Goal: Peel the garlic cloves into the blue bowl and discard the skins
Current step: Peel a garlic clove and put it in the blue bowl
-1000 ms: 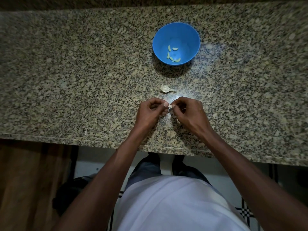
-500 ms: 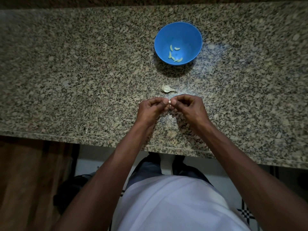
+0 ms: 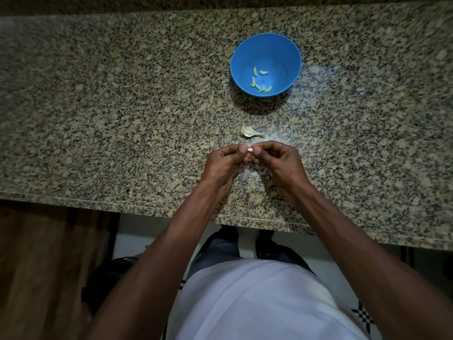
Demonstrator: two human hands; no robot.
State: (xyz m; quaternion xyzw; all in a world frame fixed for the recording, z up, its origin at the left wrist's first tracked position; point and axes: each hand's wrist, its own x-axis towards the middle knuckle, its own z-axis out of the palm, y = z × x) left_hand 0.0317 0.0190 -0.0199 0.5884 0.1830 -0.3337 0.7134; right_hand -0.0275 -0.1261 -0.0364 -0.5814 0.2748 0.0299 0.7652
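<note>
We're mid-peel: left hand [image 3: 226, 159] and right hand [image 3: 277, 157] both pinch one garlic clove [image 3: 250, 150] between meeting fingertips, blue bowl [image 3: 266, 47] well beyond them; next we strip skin, then drop the clove there

Both hands [image 3: 252, 158] pinch clove [image 3: 250, 150]; peeled cloves [image 3: 260, 79] in bowl [image 3: 289, 52].
</note>
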